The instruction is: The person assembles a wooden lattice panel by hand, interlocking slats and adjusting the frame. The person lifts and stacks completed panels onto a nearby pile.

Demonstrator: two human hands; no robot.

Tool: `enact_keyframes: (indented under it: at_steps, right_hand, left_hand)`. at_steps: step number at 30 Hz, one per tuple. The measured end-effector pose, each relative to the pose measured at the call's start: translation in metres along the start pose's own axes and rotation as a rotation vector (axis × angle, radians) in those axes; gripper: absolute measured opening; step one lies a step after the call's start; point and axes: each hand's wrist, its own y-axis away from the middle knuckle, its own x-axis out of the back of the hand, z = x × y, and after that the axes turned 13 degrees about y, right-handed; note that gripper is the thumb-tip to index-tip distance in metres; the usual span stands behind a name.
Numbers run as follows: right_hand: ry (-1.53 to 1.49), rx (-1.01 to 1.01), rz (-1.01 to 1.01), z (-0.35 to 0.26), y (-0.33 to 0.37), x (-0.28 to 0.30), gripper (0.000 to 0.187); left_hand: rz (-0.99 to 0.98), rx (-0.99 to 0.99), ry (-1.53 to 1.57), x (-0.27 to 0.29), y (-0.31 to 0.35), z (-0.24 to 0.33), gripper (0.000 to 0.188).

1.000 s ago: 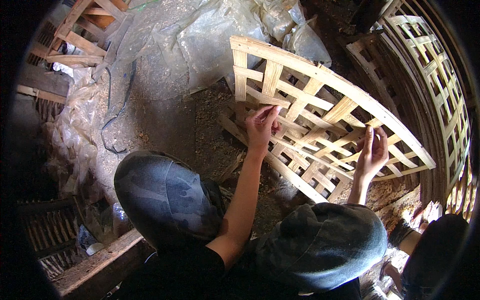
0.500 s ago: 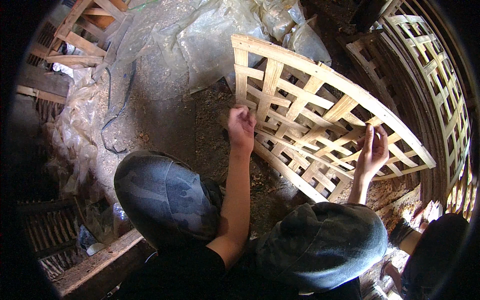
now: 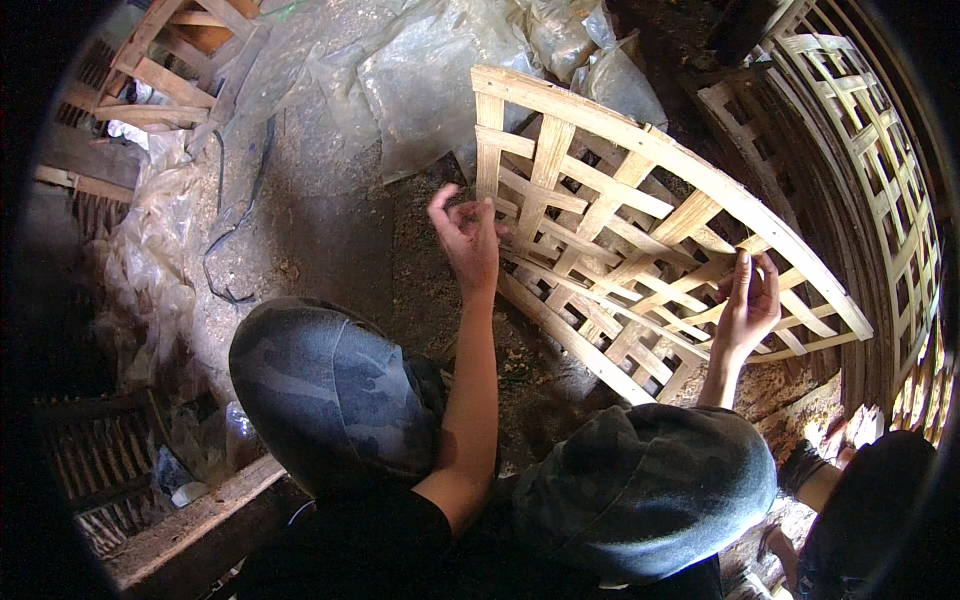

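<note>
A lattice panel [image 3: 605, 215] woven from pale bamboo or wood strips stands tilted in front of my knees. Its top rim is a broad curved strip. At the panel's left end is my left hand [image 3: 470, 242], fingers apart and partly curled, with nothing visible in them. I cannot tell whether its fingertips touch the edge strip. On the panel's right part, my right hand [image 3: 750, 300] pinches a lattice strip just below the rim, thumb in front. Some of its fingers are hidden behind the weave.
Similar lattice panels [image 3: 880, 180] are stacked at the right. Crumpled clear plastic sheeting [image 3: 420, 85] lies at the back. A dark cord [image 3: 222, 250] rests on the dusty floor. A wooden frame [image 3: 160, 95] stands far left. Another person's leg [image 3: 860, 510] shows at lower right.
My left hand has shifted slightly left, and its closed fingers have spread off the panel's left edge. My right hand keeps its hold; the panel has barely moved.
</note>
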Motion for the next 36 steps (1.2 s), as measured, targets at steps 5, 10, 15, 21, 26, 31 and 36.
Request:
enact_keyframes:
  at_steps: [5, 10, 15, 21, 26, 31, 36]
  right_hand:
    - [-0.012, -0.003, -0.005, 0.001, -0.001, 0.002, 0.02]
    - [0.044, 0.013, 0.01, 0.004, -0.001, 0.003, 0.02]
    - [0.046, 0.002, 0.004, 0.001, -0.001, 0.002, 0.02]
    - [0.004, -0.023, 0.001, 0.002, -0.002, 0.001, 0.02]
    - [-0.001, -0.008, 0.01, 0.001, -0.001, 0.002, 0.019]
    - [-0.008, -0.015, 0.008, 0.002, -0.001, 0.001, 0.02]
    - [0.002, -0.007, 0.003, 0.004, -0.001, 0.002, 0.02]
  left_hand:
    - [0.057, -0.505, -0.625, 0.016, -0.005, -0.017, 0.021]
    - [0.171, -0.464, -0.724, 0.007, -0.007, 0.001, 0.025]
    - [-0.025, -0.501, -0.653, -0.002, -0.005, 0.004, 0.023]
    - [-0.084, -0.224, -0.331, -0.012, -0.01, -0.001, 0.02]
    - [0.094, -0.017, 0.115, 0.003, -0.013, 0.002, 0.016]
    - [0.026, -0.071, 0.141, 0.006, -0.011, 0.006, 0.047]
    - [-0.016, -0.102, -0.094, 0.007, -0.008, 0.012, 0.096]
